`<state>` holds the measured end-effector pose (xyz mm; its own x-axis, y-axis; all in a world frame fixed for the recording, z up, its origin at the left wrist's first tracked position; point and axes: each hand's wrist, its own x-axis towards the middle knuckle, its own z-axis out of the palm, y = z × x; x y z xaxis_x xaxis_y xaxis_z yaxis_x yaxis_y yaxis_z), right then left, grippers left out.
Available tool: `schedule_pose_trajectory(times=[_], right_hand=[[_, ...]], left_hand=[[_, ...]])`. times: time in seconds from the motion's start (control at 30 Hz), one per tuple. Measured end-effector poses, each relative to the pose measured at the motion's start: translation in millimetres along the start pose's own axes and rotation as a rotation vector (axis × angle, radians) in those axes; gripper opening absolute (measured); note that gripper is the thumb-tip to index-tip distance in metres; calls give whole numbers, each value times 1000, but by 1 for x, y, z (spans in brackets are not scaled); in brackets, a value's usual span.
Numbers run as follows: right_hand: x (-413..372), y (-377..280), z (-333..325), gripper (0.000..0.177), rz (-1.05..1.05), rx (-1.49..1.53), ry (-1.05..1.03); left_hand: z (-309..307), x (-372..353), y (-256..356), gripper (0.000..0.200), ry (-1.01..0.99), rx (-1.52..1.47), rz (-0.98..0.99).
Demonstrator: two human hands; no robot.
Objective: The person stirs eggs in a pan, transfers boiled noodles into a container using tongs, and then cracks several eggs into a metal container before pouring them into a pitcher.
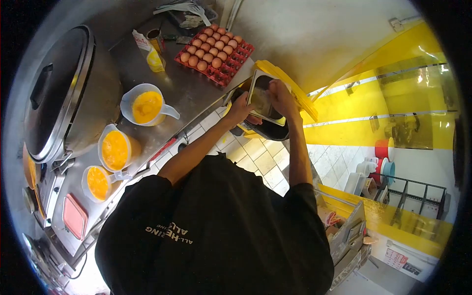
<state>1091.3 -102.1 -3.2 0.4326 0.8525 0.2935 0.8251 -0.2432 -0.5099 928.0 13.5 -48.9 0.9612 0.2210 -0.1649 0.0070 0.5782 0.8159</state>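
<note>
One steel counter [184, 89] spans my head view from the upper centre down to the lower left. Filling the lower middle, I have the wearer's black shirt [211, 216], white lettering across it. A big lidded pot [101, 93] takes the upper left. Right of upper centre I see a bin [275, 132], its yellow lid [309, 106] swung open and its inside dark. Next in size, at the upper centre, comes a red egg tray [235, 69] on the counter. Just below and right of it, the metal pan [259, 101] is held tilted over the bin. Three jugs [129, 101] of orange-yellow liquid line the counter at left, and a pink-red tray [74, 216] lies below them. A white and yellow carton [149, 51] stands near the top. My wearer's left hand [238, 112] grips the pan's left side; the right hand [280, 96] is curled at its upper right, and I can't tell what its fingers close on. Smallest are a can [155, 38] beside the carton and the brown eggs [212, 48] in the egg tray.
</note>
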Motion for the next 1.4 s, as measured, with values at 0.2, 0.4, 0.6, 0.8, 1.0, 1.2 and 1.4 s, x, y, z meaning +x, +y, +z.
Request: schedule_pose_trajectory(times=[0.2,0.4,0.6,0.8,1.0,1.2,1.4], right_hand=[[12,0,16,21,45,-205,-257],[35,-45,-16,35,40,-583,-304],[53,-90,-59,31,-95,-701,-126],[32,-75,-46,27,-110,-434,-122],[-26,21,18,46,285,21,230],[-61,155,115,42,293,-315,266],[122,23,110,22,66,315,-16]], left_hand=[[-9,6,-13,43,-5,-29,-64],[-10,-2,-11,42,15,-35,-58],[-12,-10,-8,43,-6,-30,-55],[-14,-19,4,57,65,-84,-50],[-49,-34,14,42,144,-72,147],[-86,-45,22,46,184,83,81],[-102,-72,29,44,209,29,-25]])
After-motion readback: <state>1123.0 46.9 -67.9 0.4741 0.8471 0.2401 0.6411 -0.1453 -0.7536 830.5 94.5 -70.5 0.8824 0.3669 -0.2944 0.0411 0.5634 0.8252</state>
